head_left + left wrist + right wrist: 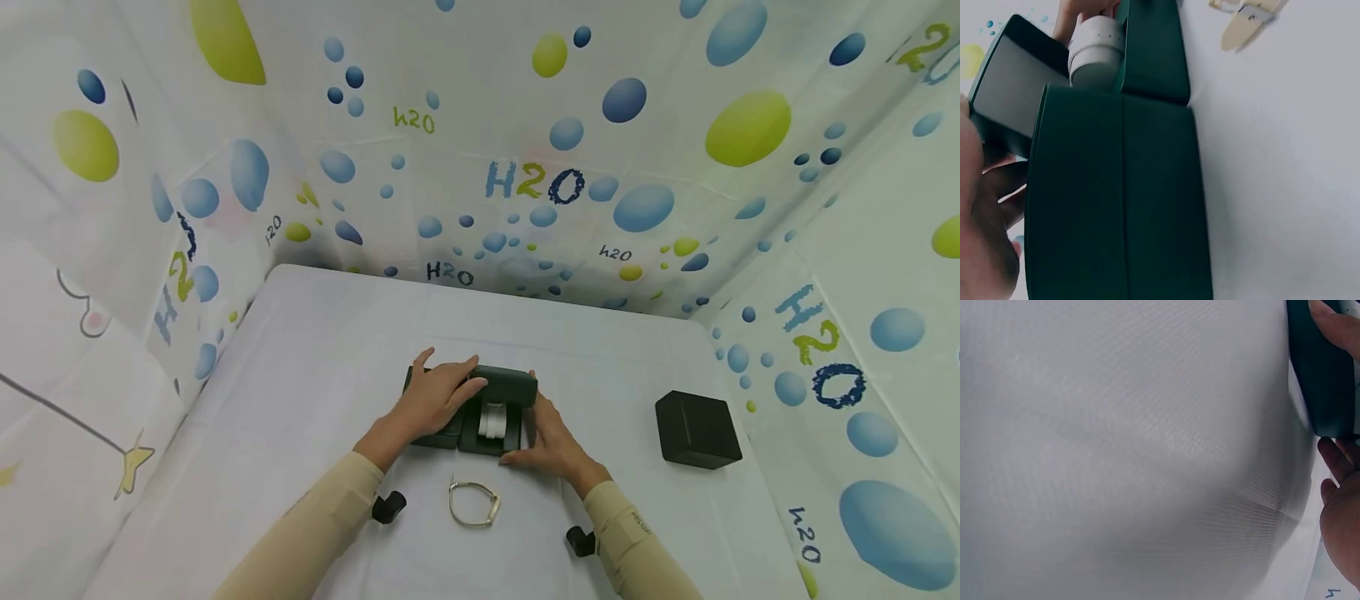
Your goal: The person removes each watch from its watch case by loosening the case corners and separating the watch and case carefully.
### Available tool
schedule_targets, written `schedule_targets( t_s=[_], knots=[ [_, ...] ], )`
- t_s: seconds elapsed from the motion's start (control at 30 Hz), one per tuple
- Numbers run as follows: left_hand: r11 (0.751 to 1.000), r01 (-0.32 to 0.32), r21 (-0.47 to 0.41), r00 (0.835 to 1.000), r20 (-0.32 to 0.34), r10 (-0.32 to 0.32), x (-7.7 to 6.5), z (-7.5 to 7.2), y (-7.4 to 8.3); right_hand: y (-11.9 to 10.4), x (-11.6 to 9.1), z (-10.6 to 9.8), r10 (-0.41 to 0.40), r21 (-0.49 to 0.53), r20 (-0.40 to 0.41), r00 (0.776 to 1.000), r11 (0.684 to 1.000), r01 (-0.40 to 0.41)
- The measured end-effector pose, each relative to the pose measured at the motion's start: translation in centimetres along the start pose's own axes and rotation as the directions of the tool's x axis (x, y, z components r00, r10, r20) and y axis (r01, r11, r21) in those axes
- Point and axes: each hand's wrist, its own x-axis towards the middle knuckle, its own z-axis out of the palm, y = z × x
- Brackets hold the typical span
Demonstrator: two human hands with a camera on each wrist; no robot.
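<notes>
Head view: nearest on the white surface [600,358] is a beige strap [493,509], curved into a loop. Just beyond it, two green boxes sit side by side. The left hand [429,402], passing over the closed box [444,437], holds the raised lid [506,387] of the open box [478,444] between thumb and fingers; the right hand [553,442] grips that box's right side, thumb at the front corner. A white roll [492,421] lies within. Well to the right rests a black box [697,429]; behind hangs a patterned sheet [465,167].
</notes>
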Motion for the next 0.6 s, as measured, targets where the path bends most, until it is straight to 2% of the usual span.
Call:
schedule_targets(
  t_s=[0.27, 0.37, 0.6],
  knots=[
    [0.999, 0.014, 0.030, 0.986, -0.165, -0.009, 0.0, 1.2, 0.5, -0.5, 0.0, 0.1, 0.096, -0.019, 0.025, 0.995, 0.995, -0.095],
    [0.999, 0.025, 0.027, 0.981, -0.195, -0.019, 0.0, 1.6, 0.6, -0.6, 0.0, 0.1, 0.100, -0.031, 0.020, 0.995, 0.995, -0.100],
    [0.999, 0.037, -0.005, 0.978, -0.205, -0.037, 0.0, 1.9, 0.8, -0.6, 0.2, 0.1, 0.113, -0.046, 0.022, 0.993, 0.993, -0.112]
  ],
)
